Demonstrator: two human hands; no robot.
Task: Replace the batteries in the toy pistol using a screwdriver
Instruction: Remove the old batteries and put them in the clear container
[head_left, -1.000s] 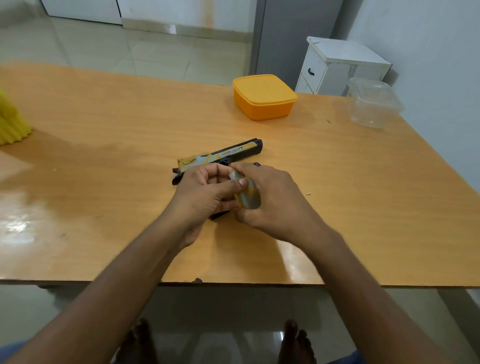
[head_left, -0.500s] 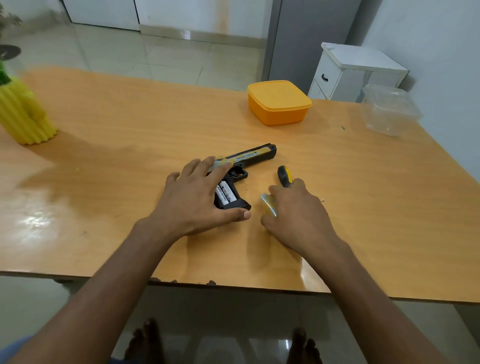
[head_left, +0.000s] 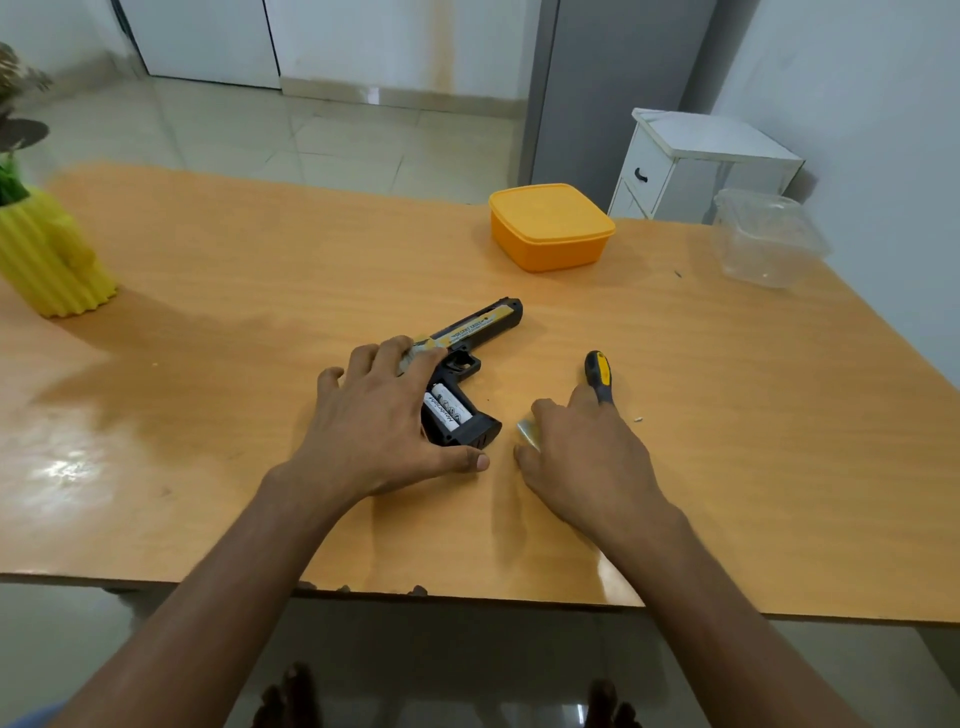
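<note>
The black and yellow toy pistol (head_left: 478, 332) lies flat on the wooden table (head_left: 260, 291), barrel pointing to the far right. Its grip compartment is uncovered and two white batteries (head_left: 445, 410) show inside. My left hand (head_left: 384, 431) rests over the pistol's rear and grip, thumb below the butt, holding it down. My right hand (head_left: 587, 462) lies low on the table just right of the grip. A pale metallic battery cover (head_left: 527, 431) peeks out between its thumb and forefinger. The black and yellow screwdriver handle (head_left: 597, 376) sticks out beyond its fingers; the shaft is hidden.
An orange lidded box (head_left: 550, 226) stands at the back middle, a clear plastic tub (head_left: 769, 239) at the back right, and a yellow ribbed plant pot (head_left: 49, 260) at the far left. A small white speck (head_left: 638, 417) lies right of my hand. A white cabinet (head_left: 701, 166) stands behind the table.
One second ago both hands met at the pistol's grip with the cover between them. My right hand has since moved right with the cover down to the table, and the batteries are exposed.
</note>
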